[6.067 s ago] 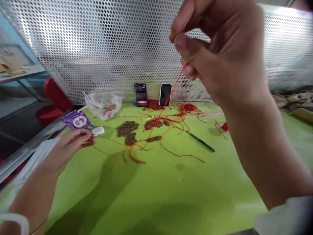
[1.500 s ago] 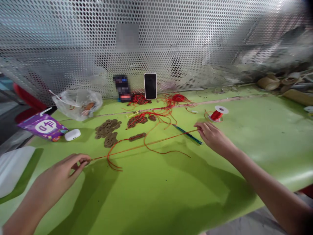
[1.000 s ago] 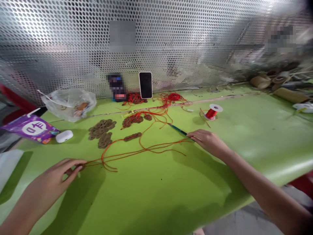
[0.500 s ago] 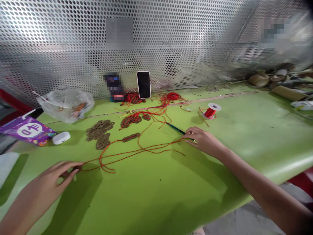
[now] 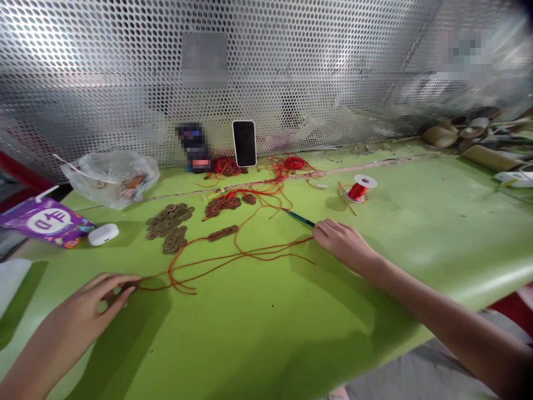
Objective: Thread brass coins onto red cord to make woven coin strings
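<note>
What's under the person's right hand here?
The green tool shows only at its far end; the right hand covers the rest. Red cord runs up to the hand, where it drops from view. Anything else beneath is hidden.

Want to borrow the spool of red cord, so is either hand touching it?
No, the spool stands on the green table, apart from the right hand and the left hand.

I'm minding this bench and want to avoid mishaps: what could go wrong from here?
The red strands between the left hand and right hand cross a curved red cord, so they could tangle. The green pen-like tool runs up to the right hand and might catch those strands. The curved red cord passes close to brown discs; a tug might disturb them.
</note>
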`<state>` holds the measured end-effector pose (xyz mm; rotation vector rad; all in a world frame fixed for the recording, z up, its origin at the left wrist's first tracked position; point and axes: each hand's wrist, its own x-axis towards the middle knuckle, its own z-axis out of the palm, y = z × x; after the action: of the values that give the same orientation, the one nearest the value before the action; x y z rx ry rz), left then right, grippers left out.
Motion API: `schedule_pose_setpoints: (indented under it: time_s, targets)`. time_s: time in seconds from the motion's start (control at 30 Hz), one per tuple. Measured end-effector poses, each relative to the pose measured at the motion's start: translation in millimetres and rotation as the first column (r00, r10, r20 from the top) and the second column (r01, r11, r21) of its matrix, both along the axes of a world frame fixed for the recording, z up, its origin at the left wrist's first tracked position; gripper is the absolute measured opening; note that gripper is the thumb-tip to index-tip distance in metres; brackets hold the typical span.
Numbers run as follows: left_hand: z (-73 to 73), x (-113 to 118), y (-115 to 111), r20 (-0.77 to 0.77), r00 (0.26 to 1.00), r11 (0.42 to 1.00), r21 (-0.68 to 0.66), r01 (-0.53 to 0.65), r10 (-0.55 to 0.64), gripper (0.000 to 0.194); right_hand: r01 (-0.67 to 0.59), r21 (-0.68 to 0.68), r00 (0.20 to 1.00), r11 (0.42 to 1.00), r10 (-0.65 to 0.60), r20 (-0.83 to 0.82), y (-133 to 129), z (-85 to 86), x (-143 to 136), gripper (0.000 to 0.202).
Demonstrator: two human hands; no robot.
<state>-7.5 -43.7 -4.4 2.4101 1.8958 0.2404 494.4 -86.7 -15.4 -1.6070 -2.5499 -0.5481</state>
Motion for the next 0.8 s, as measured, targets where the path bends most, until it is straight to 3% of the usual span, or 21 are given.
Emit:
schedule_pose_setpoints:
  time_s: [0.1, 0.23, 0.43, 0.67, 0.8]
  targets:
    - [1.0, -2, -1, 0.09, 0.996, 0.996, -0.084, -0.015, 0.022, 0.03, 0.019, 0.028, 1.0, 0.999, -0.019, -0.015, 2, -4.0, 4, 0.024]
    - [0.3, -6, -2, 0.087, 0.994, 0.994, -0.095, -0.055, 0.064, 0.029, 0.067, 0.073, 0.996, 0.995, -0.063, -0.058, 2, -3.9, 12, 0.024]
    - [-4.0, -11, -2, 0.124, 0.989, 0.995, -0.053, 0.084, -0.076, 0.023, 0.144, 0.165, 0.982, 0.976, -0.12, -0.147, 5, 2.4, 25, 0.021]
    - [5.2, 14, -11, 0.133, 0.978, 0.985, -0.038, 0.168, -0.161, 0.023, 0.248, 0.183, 0.95, 0.951, -0.201, -0.239, 12, 5.4, 48, 0.021]
    - [17.7, 34, -13, 0.144, 0.972, 0.981, 0.07, 0.179, -0.188, 0.028, 0.308, 0.107, 0.926, 0.946, -0.272, -0.262, 17, -0.7, 66, 0.022]
